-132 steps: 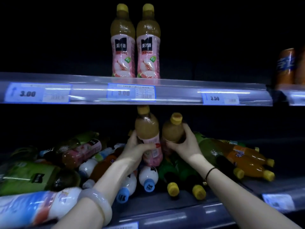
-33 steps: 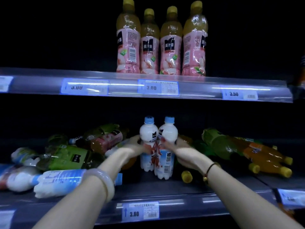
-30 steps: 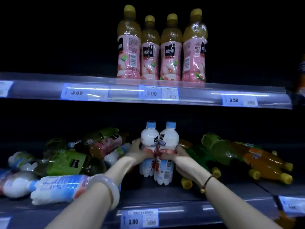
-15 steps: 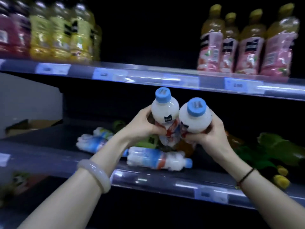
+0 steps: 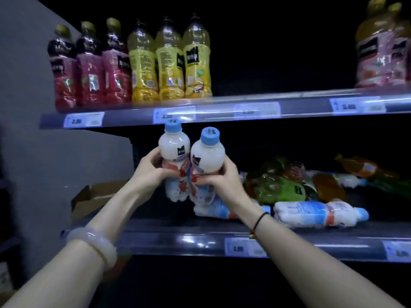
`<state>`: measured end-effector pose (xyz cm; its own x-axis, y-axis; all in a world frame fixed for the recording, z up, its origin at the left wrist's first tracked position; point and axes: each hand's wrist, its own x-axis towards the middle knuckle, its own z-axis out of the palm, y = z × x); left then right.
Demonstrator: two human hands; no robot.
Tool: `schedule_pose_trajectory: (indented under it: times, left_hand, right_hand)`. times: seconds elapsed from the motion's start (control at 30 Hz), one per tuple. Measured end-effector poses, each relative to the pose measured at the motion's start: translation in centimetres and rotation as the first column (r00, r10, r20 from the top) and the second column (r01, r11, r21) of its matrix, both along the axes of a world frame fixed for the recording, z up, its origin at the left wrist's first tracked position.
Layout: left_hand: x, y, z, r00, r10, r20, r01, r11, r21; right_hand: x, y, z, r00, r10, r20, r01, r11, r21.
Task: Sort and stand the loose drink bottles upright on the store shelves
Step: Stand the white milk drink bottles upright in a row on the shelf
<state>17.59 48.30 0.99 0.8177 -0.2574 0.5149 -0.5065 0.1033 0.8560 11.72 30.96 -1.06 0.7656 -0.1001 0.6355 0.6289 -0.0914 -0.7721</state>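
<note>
Far left, upper shelf: red bottles & yellow bottles stand upright in rows. Below, left end of lower shelf looks bare, likely the drop spot. Left hand has fingers curled round left milk bottle; right hand wraps right milk bottle; both upright, touching, held above shelf w/ caps up. To do it well: lower both together, bases flat, labels out, let go only once steady. Right: loose pile lies flat, incl. one milk bottle on its side, near edge.

lower shelf bare at left; lying bottles crowd its right.
</note>
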Motion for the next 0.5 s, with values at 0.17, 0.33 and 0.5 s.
schedule_pose_trajectory:
  times: [0.17,0.33,0.5]
  left_hand:
    - [4.3,3.3,-1.8,0.987,0.087,-0.135,-0.089,0.996,-0.012]
    - [7.8,3.8,-4.3,0.969,0.105,-0.224,-0.099,0.994,0.039]
    - [11.9,2.2,-6.3,0.946,0.041,-0.322,-0.058,0.997,-0.043]
  right_hand:
    - [5.5,4.2,-1.5,0.966,0.047,-0.252,-0.036,0.998,0.046]
    - [9.3,4.5,-2.9,0.935,-0.051,-0.352,0.023,0.996,-0.085]
    - [12.8,2.9,-2.2,0.902,-0.170,-0.396,0.084,0.971,-0.226]
